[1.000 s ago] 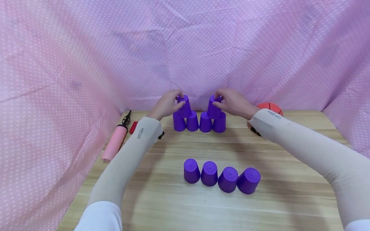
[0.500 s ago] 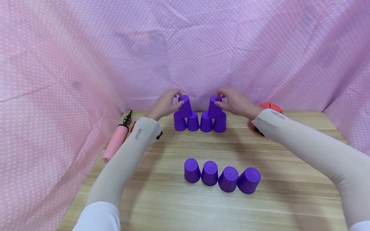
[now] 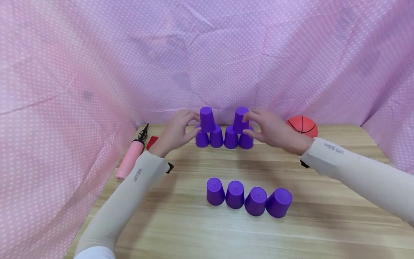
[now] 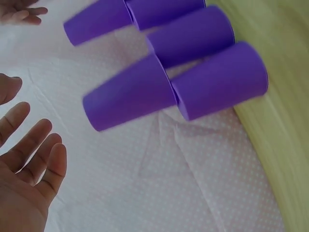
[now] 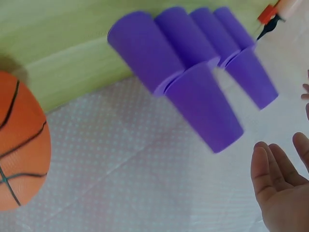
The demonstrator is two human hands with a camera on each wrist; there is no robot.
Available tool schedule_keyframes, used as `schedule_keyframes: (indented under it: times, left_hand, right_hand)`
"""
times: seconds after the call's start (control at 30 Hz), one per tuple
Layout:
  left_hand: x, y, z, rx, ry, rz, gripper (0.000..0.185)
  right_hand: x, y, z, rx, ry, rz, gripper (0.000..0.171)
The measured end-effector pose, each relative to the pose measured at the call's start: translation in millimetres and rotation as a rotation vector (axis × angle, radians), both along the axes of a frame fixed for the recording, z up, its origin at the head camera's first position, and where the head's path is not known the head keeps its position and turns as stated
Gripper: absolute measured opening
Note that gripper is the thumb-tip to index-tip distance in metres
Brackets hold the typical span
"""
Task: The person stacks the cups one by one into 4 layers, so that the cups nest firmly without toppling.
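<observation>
Purple upper cups (image 3: 207, 119) (image 3: 240, 119) atop four-cup back row (image 3: 224, 138), left hand (image 3: 176, 131) and right hand (image 3: 274, 129) spread open beside them, gripping nothing, wooden counter (image 3: 291, 233)

Both arms reach forward from the near edge, each covered by a beige sleeve to the wrist. The left hand (image 3: 177, 132) is raised with palm turned toward the middle, fingers (image 4: 34, 154) straight and slightly spread, holding nothing. The right hand (image 3: 273, 129) mirrors it, palm facing the left hand, fingers (image 5: 277, 164) relaxed and apart, holding nothing.
</observation>
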State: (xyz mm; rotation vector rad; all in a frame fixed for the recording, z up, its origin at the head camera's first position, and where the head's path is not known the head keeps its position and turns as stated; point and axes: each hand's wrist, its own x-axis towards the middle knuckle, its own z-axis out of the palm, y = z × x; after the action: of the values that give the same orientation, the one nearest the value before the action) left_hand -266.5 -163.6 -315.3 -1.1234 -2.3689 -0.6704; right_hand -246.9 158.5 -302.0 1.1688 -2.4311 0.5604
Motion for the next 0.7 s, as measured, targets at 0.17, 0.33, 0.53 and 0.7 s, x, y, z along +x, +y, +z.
schedule_keyframes:
  times: [0.17,0.33,0.53,0.7]
  left_hand:
    - [31.6,5,-10.6,-0.044,0.003,-0.112,0.025]
    - [65.8,11,-25.6,-0.164,-0.062,-0.186,0.026]
    - [97.5,20,-38.4,-0.24,-0.116,-0.285,0.025]
    - [111.3,26,-45.9,-0.272,-0.124,-0.322,0.025]
  right_hand:
    - [27.9,-3,-11.3,-0.003,0.018,0.138,0.029]
    - [61.6,-10,-22.8,0.044,0.022,0.25,0.029]
    - [94.6,-20,-37.2,0.11,-0.027,0.313,0.027]
    - [104.9,-24,-52.5,0.138,-0.027,0.3,0.027]
